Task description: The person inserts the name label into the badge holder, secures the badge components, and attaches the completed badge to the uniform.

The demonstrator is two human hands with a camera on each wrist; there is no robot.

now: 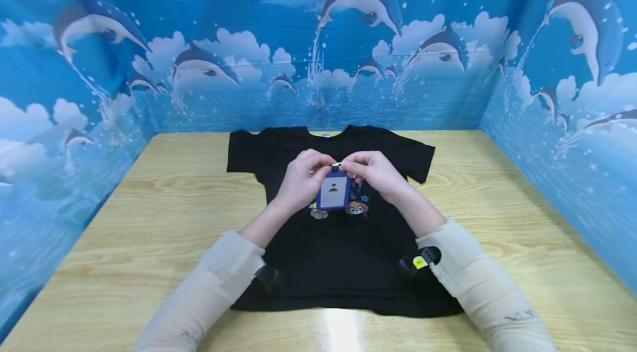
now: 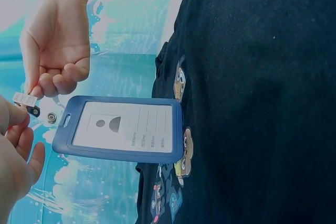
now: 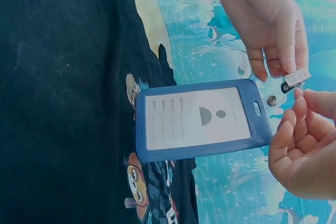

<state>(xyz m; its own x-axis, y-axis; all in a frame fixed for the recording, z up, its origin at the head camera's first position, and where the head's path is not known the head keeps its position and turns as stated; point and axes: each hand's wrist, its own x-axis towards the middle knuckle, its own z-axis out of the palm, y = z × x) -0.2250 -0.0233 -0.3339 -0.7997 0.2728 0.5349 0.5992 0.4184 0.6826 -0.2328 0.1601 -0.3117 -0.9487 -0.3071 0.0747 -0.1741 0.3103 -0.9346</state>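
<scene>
A blue badge holder with a white card in it hangs over the printed front of a black T-shirt. At its top is a small metal clip on a clear strap with a snap. My left hand pinches the clip from the left between thumb and fingertips. From the other side, my right hand pinches it too, thumb and finger at its end. Both hands meet just above the badge slot. In the wrist views the holder dangles below the fingers, card facing the cameras.
The T-shirt lies spread on a wooden table, collar toward the far edge, with cartoon dog prints on its chest. Blue curtains with dolphins stand behind and along both sides. A dark wrist camera sits near the right sleeve.
</scene>
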